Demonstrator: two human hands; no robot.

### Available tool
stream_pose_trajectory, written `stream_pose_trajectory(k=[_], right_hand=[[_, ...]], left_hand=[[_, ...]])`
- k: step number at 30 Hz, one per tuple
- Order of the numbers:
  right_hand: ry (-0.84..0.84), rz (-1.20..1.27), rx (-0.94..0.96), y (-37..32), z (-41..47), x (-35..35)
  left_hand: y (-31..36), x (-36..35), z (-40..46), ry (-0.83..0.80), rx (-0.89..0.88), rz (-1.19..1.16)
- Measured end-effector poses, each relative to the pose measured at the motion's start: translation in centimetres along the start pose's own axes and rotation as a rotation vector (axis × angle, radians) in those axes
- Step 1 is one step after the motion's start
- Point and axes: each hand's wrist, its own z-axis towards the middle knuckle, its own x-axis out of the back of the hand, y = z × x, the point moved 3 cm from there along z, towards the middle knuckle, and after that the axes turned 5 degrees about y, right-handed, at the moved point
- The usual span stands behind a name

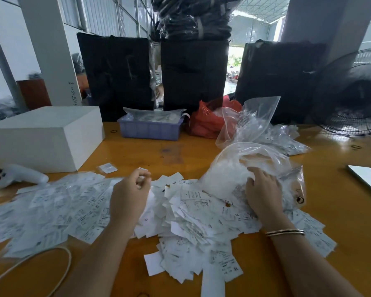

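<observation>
Your right hand (263, 187) presses flat, fingers spread, on the clear plastic bag (229, 168) atop the paper labels (191, 211) on the desk (137, 151). The bag looks limp, light and slippery, so pinch its rim. Your left hand (131, 191) curls; I cannot tell whether it holds anything.

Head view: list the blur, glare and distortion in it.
Head view: the left hand and the paper slips beside it are smeared; head view: daylight glares off the table near the fan; head view: the wide lens bends the pillar.
</observation>
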Motion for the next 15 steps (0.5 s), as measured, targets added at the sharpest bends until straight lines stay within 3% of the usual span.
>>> stream_pose_trajectory(k=[3, 7, 12, 15], right_hand=[[-0.163, -0.197, -0.051, 1.2, 0.0, -1.2], [-0.070, -0.254, 0.011, 0.9, 0.3, -1.3], [0.073, -0.013, -0.028, 1.1, 0.3, -0.8], [0.111, 0.147, -0.067, 1.6, 0.2, -0.4]], left_hand=[[-0.7, 0.1, 0.1, 0.005, -0.017, 0.187], [-1.2, -0.4, 0.2, 0.003, -0.075, 0.390], [-1.1, -1.1, 0.1, -0.082, -0.133, 0.493], [0.4, -1.9, -0.6, -0.128, -0.195, 0.290]])
